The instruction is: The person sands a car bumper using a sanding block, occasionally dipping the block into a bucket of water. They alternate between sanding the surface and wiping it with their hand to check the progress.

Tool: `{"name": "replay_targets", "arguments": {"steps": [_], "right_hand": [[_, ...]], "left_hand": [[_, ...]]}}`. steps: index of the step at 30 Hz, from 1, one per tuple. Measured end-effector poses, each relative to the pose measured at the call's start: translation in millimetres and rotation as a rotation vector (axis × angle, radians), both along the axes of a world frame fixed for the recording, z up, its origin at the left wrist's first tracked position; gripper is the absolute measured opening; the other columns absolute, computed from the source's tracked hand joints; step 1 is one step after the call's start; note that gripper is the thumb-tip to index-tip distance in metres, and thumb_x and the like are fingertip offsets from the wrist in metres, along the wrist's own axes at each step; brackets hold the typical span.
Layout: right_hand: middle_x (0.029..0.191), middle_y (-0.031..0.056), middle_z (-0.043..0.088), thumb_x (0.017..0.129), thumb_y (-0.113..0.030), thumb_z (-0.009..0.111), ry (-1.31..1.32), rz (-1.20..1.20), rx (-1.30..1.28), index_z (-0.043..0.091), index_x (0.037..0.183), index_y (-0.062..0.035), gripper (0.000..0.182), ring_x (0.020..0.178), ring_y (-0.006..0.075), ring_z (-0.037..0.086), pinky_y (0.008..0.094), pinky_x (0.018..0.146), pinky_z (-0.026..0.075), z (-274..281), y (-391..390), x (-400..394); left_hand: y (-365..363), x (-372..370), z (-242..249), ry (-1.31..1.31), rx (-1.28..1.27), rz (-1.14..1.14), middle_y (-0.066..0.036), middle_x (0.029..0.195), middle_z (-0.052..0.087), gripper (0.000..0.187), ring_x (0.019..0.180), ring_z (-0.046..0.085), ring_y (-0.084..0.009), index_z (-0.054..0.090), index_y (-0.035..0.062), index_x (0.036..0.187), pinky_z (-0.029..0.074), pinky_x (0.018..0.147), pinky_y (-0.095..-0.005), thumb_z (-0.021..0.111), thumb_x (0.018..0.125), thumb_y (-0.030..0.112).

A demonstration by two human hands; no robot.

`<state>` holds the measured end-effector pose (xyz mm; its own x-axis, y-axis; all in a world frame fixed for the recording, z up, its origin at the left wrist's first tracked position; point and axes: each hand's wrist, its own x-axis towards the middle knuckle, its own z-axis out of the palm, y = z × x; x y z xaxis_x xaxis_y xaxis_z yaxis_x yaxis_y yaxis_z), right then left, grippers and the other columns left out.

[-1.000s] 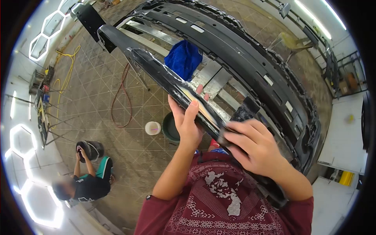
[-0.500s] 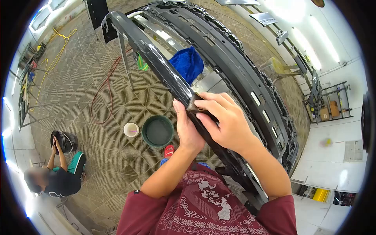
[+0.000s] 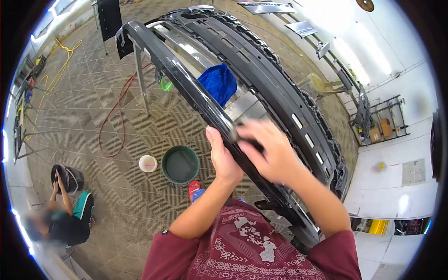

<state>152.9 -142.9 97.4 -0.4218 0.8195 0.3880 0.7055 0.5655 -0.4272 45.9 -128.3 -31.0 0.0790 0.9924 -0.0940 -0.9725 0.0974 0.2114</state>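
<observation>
A long, glossy black car bumper [image 3: 196, 89] runs diagonally beneath my hands. My left hand [image 3: 226, 161] grips its near edge, thumb up along the side and the other fingers hidden underneath. On the top face, my right hand [image 3: 270, 151] is smeared by motion, its fingers bent over a small dark piece of what looks like sandpaper, mostly covered by the fingers. A dull, greyish patch shows on the bumper surface beside those fingertips. Just beyond the bumper, a crumpled blue cloth [image 3: 218, 85] lies on the stand.
A second, larger black bumper [image 3: 266, 74] lies to the right. On the floor are a dark green basin [image 3: 180, 164], a white tub [image 3: 148, 164] and a red hose [image 3: 122, 98]. A co-worker [image 3: 70, 228] crouches at lower left with hands at a black bucket [image 3: 74, 179].
My right hand has shifted slightly along the bumper and is now blurred. My left hand keeps its grip. The whole view has tilted slightly, and the co-worker's hands remain at the bucket.
</observation>
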Motion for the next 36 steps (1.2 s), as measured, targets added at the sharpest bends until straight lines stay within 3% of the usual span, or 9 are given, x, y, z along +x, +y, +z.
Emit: {"name": "replay_targets", "arguments": {"steps": [6, 9, 13, 16, 17, 21, 25, 32, 36], "right_hand": [[0.129, 0.0202, 0.073, 0.089, -0.007, 0.082, 0.041, -0.017, -0.169, 0.073, 0.123, -0.0054, 0.034, 0.11, 0.0393, 0.07, 0.0466, 0.097, 0.055, 6.0, -86.7, 51.3], [0.129, 0.0206, 0.073, 0.094, -0.01, 0.079, 0.167, -0.013, -0.123, 0.072, 0.123, -0.0047, 0.031, 0.115, 0.0405, 0.069, 0.0464, 0.1, 0.055, -6.2, -34.0, 30.5], [0.132, 0.0192, 0.073, 0.095, -0.012, 0.079, 0.297, -0.03, -0.192, 0.071, 0.124, -0.0051, 0.031, 0.117, 0.0395, 0.069, 0.0468, 0.101, 0.055, -17.6, -42.1, 49.4], [0.134, 0.0178, 0.072, 0.095, -0.012, 0.081, 0.238, 0.04, -0.284, 0.071, 0.127, -0.009, 0.034, 0.112, 0.0372, 0.07, 0.0459, 0.098, 0.056, -18.8, -90.7, 96.4], [0.134, 0.0174, 0.072, 0.094, -0.012, 0.082, 0.275, 0.045, -0.31, 0.071, 0.126, -0.0088, 0.034, 0.111, 0.0375, 0.07, 0.0461, 0.097, 0.056, -20.6, -97.5, 101.8], [0.127, 0.0161, 0.073, 0.092, -0.013, 0.08, 0.438, 0.018, -0.227, 0.071, 0.12, -0.0065, 0.031, 0.11, 0.0378, 0.068, 0.0476, 0.098, 0.055, -42.8, -57.0, 75.6], [0.129, 0.0145, 0.073, 0.091, -0.011, 0.081, 0.566, 0.081, -0.114, 0.071, 0.121, -0.0082, 0.032, 0.107, 0.037, 0.068, 0.0467, 0.094, 0.056, -70.0, 0.0, 50.9], [0.116, 0.0097, 0.071, 0.092, -0.019, 0.078, 0.552, 0.093, -0.197, 0.073, 0.112, -0.0101, 0.023, 0.104, 0.0331, 0.066, 0.0463, 0.093, 0.055, -68.0, -51.5, 90.8], [0.117, 0.0114, 0.074, 0.093, -0.018, 0.077, 0.482, 0.043, -0.201, 0.074, 0.113, -0.0087, 0.022, 0.107, 0.0348, 0.068, 0.0463, 0.093, 0.056, -72.7, 30.9, 32.5]], "left_hand": [[-2.3, 1.9, 22.9, 0.119, -0.193, 0.049, -0.007, 0.109, 0.067, 0.063, 0.097, 0.067, -0.0188, 0.061, 0.0075, 0.132, 0.057, 0.088, -0.0338, 0.039, 0.115, 0.064], [-1.9, 9.6, 38.1, 0.443, -0.138, 0.2, -0.009, 0.123, 0.065, 0.053, 0.104, 0.066, -0.0189, 0.048, 0.0078, 0.14, 0.058, 0.093, -0.0372, 0.053, 0.114, 0.054], [-2.6, 3.0, 37.2, 0.467, -0.008, 0.146, -0.016, 0.144, 0.062, 0.042, 0.118, 0.066, -0.0242, 0.044, 0.0067, 0.146, 0.059, 0.099, -0.0443, 0.057, 0.115, 0.032], [-2.2, 4.6, 34.6, 0.506, 0.044, 0.136, -0.028, 0.16, 0.048, 0.056, 0.145, 0.055, -0.0396, 0.033, -0.0031, 0.159, 0.049, 0.121, -0.0533, 0.052, 0.115, 0.027], [-2.5, 2.1, 33.4, 0.561, 0.08, 0.107, -0.031, 0.168, 0.038, 0.065, 0.155, 0.042, -0.045, 0.024, -0.0095, 0.164, 0.037, 0.13, -0.0561, 0.046, 0.116, 0.029], [-3.6, -0.6, 24.5, 0.697, 0.067, 0.066, -0.03, 0.172, 0.031, 0.075, 0.162, 0.03, -0.0428, 0.02, -0.0112, 0.167, 0.021, 0.137, -0.0529, 0.037, 0.116, 0.041], [-5.0, -10.6, 27.2, 0.759, -0.026, -0.05, -0.025, 0.173, 0.034, 0.078, 0.162, 0.034, -0.0339, 0.024, -0.0069, 0.168, 0.025, 0.136, -0.0481, 0.031, 0.116, 0.05], [-3.9, -3.9, 30.2, 0.86, 0.084, 0.025, -0.028, 0.175, 0.028, 0.073, 0.162, 0.033, -0.0387, 0.018, -0.0082, 0.169, 0.025, 0.136, -0.0524, 0.026, 0.118, 0.042], [-9.7, -27.9, 18.7, 0.893, 0.035, -0.033, -0.019, 0.159, 0.053, 0.068, 0.146, 0.054, -0.0303, 0.039, -0.0004, 0.161, 0.042, 0.124, -0.0468, 0.03, 0.118, 0.051]]}}
